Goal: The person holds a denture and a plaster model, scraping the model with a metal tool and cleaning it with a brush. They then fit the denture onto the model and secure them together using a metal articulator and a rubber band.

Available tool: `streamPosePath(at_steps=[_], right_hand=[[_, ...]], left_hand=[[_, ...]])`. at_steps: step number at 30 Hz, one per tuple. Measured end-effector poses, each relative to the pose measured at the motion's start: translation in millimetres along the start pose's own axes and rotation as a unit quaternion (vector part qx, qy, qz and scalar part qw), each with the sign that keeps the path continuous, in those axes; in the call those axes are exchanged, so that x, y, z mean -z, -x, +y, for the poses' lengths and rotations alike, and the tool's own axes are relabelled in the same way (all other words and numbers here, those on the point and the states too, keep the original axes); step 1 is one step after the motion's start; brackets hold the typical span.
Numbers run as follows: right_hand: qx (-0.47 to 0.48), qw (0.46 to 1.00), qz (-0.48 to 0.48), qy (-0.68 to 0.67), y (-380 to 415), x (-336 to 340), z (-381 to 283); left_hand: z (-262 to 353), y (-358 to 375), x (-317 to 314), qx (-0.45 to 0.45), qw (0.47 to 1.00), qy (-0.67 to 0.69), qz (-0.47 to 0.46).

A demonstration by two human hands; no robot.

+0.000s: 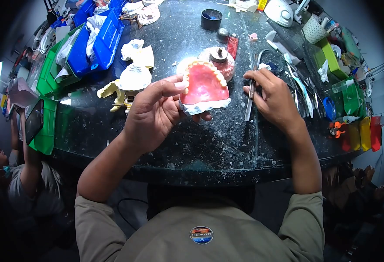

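1. We hold a plaster mouth model [206,107] in our left hand [150,115], up over the table [192,165]. It carries a pink denture base [205,89] with a curved row of teeth [199,64].
2. The left grip pinches the model at its side, thumb on top and fingers below. We think that keeps it steady and lets us see the teeth and the pink part.
3. Our right hand [272,98] rests low, its fingers pinching a thin metal spatula [249,107]. The flat end points back toward us, maybe because we are only keeping it close while we look.
4. Just past the model sits a round pink plaster block [226,70] with a dark metal knob [219,54]. More tools [303,89] lie to the right, probably so we can reach them fast.
5. Blue bins [102,46] on the left hold white stuff, likely to keep it together.
6. Our shirt [170,233] has a round badge [201,235]. Its letters are too small for us to read surely.
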State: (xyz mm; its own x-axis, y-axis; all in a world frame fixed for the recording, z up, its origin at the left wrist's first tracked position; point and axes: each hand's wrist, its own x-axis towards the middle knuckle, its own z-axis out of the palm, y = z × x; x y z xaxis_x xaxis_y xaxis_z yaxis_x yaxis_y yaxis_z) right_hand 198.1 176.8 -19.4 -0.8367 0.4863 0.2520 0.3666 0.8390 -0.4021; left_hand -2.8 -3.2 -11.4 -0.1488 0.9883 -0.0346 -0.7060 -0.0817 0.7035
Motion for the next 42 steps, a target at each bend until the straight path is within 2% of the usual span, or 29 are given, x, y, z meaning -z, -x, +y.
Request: streamPosePath(at_steps=[30, 38, 41, 42], right_hand=[[-0.002, 1.000, -0.010, 0.006, 0.5, 1.2, -0.5], [0.008, 1.000, -0.011, -0.006, 0.2, 1.1, 3.5], [-0.053, 0.998, -0.015, -0.005, -1.7, 15.8, 3.5], [-0.032, 0.998, 0.054, -0.012, -2.5, 19.3, 11.2]], left_hand=[[-0.7, -0.7, 2.5, -0.017, 0.999, -0.030, -0.035], [1.8, -1.2, -11.1, 0.009, 0.992, -0.122, 0.040], [2.1, -1.6, -8.6, 0.041, 0.982, -0.175, 0.060], [1.7, -1.5, -7.0, 0.052, 0.977, -0.195, 0.067]])
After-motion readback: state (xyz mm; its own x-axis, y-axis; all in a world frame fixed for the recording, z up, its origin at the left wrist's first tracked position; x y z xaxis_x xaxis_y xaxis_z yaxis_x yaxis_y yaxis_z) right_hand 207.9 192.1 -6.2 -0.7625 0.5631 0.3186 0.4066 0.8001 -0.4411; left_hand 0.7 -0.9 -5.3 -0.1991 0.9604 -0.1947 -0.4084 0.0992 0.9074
